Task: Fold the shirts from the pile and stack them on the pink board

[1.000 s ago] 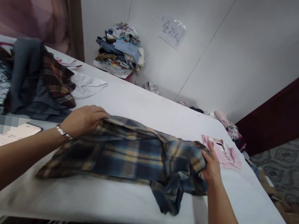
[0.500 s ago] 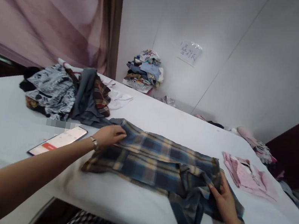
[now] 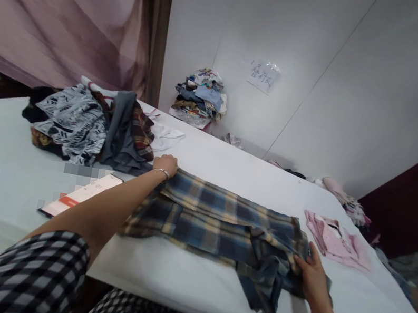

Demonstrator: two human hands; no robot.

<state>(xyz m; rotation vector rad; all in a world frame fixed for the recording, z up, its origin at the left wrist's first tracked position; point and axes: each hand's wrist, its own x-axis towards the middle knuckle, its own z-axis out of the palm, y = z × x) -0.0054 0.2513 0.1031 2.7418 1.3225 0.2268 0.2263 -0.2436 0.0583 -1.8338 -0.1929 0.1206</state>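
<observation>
A blue, black and tan plaid shirt (image 3: 215, 235) lies across the table in front of me, its long side running left to right. My left hand (image 3: 166, 164) is closed at the shirt's far left corner, with the fingertips mostly hidden behind the knuckles. At the right end, my right hand (image 3: 312, 275) pinches the bunched cloth between thumb and fingers. One sleeve hangs loosely toward the near table edge, crumpled.
On the white table (image 3: 233, 152), a heap of mixed clothes (image 3: 78, 124) lies at the left, near a phone (image 3: 82, 194) with a lit screen. A folded pink garment (image 3: 335, 239) is at the right. A clothes stack (image 3: 203, 97) stands by the wall, below a paper sign (image 3: 263, 76).
My left hand has moved away from me to the shirt's far left corner, and that arm reaches farther over the table. My right hand stays at the right end.
</observation>
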